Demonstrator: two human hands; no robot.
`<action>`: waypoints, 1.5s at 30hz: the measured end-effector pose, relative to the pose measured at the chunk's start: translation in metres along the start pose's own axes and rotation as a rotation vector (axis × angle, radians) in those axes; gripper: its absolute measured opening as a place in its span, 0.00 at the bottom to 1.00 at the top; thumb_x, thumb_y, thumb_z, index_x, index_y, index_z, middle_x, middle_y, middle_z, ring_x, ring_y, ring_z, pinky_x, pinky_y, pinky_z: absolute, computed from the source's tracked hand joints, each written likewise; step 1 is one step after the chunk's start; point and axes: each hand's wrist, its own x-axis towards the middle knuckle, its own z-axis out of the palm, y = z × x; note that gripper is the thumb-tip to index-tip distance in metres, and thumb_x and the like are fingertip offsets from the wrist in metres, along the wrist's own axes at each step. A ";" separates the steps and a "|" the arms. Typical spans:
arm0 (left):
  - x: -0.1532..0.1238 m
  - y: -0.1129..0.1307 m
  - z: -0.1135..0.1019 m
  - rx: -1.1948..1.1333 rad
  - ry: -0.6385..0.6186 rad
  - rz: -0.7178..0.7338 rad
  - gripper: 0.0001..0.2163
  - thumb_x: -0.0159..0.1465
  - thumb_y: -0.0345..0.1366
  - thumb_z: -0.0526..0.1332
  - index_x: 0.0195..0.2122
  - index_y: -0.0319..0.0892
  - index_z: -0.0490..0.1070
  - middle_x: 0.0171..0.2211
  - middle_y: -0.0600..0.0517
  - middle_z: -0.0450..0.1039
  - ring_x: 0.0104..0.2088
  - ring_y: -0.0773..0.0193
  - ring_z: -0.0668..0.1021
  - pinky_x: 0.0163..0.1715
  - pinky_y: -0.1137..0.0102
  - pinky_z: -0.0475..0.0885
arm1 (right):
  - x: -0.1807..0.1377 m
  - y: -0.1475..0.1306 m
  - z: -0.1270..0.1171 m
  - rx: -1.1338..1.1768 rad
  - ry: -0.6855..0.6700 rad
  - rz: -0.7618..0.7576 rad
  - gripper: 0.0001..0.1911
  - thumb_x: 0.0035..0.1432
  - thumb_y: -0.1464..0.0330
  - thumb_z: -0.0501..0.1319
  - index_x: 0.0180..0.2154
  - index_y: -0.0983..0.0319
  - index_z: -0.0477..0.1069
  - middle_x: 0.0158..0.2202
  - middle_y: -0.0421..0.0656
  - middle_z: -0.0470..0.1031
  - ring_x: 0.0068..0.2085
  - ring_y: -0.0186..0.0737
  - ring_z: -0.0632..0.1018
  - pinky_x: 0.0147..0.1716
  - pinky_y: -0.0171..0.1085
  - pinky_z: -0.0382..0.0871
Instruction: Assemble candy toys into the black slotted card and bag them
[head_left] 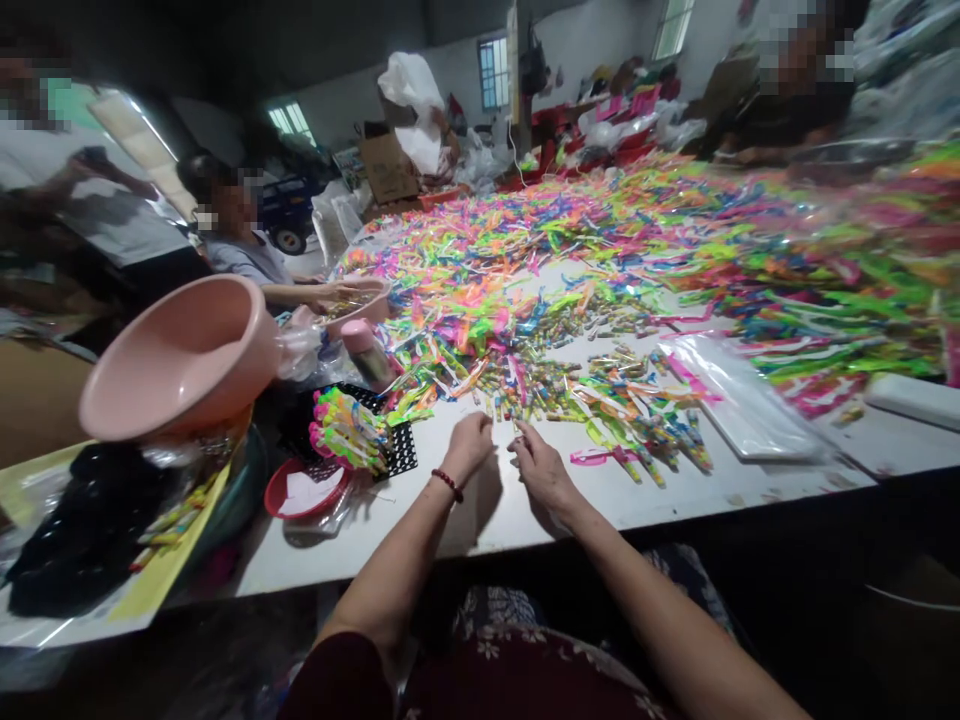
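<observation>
My left hand (470, 444), with a dark red bead bracelet on the wrist, is over the white tabletop (442, 515), its fingers curled together. Whatever they hold, if anything, is hidden. To its right, my right hand (541, 466) has its fingers bent inward, thumb and index close together; anything between them is too small to name. Just beyond the fingertips lies a spread of short patterned tubes (555, 378). Beside my right hand lie finished-looking pieces (660, 425) with patterned tubes and coloured plastic strips, and a pink plastic piece (600, 457).
A large heap of bright plastic pieces (525, 245) covers the far table. Clear bags (750, 400) lie at right. On the left are a bundle of pieces (349, 430), a red bowl (274, 490), a bottle (365, 350) and a pink basin (112, 400). A person (247, 255) sits beyond.
</observation>
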 end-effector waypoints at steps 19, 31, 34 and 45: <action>0.067 -0.019 -0.015 -0.441 0.124 -0.279 0.05 0.56 0.31 0.64 0.27 0.41 0.66 0.23 0.54 0.69 0.28 0.66 0.74 0.29 0.73 0.66 | -0.031 0.017 0.002 0.009 0.039 -0.139 0.19 0.66 0.60 0.55 0.53 0.60 0.73 0.43 0.48 0.79 0.42 0.45 0.79 0.47 0.45 0.74; -0.064 0.008 0.010 -1.260 0.044 -0.423 0.12 0.50 0.33 0.71 0.29 0.37 0.68 0.25 0.52 0.74 0.27 0.70 0.77 0.32 0.74 0.76 | -0.048 0.000 -0.017 0.609 -0.026 0.135 0.27 0.49 0.55 0.72 0.48 0.58 0.71 0.32 0.39 0.77 0.30 0.35 0.73 0.30 0.35 0.72; -0.072 0.013 0.012 -1.345 0.034 -0.440 0.14 0.47 0.31 0.74 0.29 0.37 0.70 0.26 0.52 0.75 0.27 0.70 0.77 0.33 0.74 0.77 | -0.056 -0.007 -0.025 0.518 -0.009 0.054 0.20 0.52 0.54 0.71 0.43 0.59 0.75 0.35 0.40 0.78 0.35 0.38 0.75 0.36 0.37 0.72; -0.085 0.026 0.014 -1.441 -0.014 -0.431 0.15 0.44 0.30 0.76 0.28 0.36 0.70 0.25 0.53 0.75 0.25 0.70 0.77 0.29 0.75 0.78 | -0.066 -0.015 -0.034 0.473 -0.022 -0.015 0.18 0.53 0.54 0.71 0.39 0.60 0.78 0.35 0.41 0.79 0.35 0.38 0.75 0.38 0.38 0.70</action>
